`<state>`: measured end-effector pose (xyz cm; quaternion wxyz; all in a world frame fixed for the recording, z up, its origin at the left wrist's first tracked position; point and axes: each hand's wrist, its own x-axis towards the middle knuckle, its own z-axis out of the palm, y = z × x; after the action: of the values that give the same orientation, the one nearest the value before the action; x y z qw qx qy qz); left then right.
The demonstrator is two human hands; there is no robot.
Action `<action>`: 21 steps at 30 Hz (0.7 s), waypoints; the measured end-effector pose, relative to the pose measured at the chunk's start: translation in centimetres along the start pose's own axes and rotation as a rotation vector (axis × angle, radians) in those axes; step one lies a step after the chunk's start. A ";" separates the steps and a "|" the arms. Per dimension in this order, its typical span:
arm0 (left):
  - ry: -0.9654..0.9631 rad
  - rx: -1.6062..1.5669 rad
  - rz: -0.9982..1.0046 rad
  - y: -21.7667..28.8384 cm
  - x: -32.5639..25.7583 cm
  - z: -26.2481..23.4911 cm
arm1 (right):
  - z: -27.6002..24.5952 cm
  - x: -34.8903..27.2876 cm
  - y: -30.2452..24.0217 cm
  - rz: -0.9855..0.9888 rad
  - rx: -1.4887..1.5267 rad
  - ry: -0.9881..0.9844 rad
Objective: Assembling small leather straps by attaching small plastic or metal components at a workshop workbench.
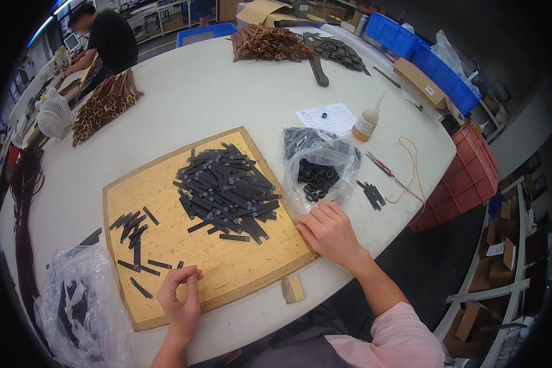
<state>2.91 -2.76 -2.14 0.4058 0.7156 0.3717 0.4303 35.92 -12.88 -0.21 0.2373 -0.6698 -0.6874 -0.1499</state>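
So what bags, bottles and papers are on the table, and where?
Clear plastic bag of black rings: right of the board.
Crinkled clear plastic bag: near left corner.
Small amber glue bottle, white label: far right.
White printed paper sheet: beside the bottle.

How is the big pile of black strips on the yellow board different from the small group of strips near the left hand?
The big pile of black strips is dense and stacked in layers; the small group of strips is few and scattered flat. The big pile lies toward the board's far right, the small group by the left hand. Both rest on the yellow board.
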 end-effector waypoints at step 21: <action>-0.181 0.423 -0.113 -0.9 1.6 -8.5 | 11.0 12.6 -18.3 -0.484 0.663 -0.517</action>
<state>-4.46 1.25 0.10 0.3021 0.7983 0.4552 0.2535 16.53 2.52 -0.77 0.2176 -0.3944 -0.8707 0.1976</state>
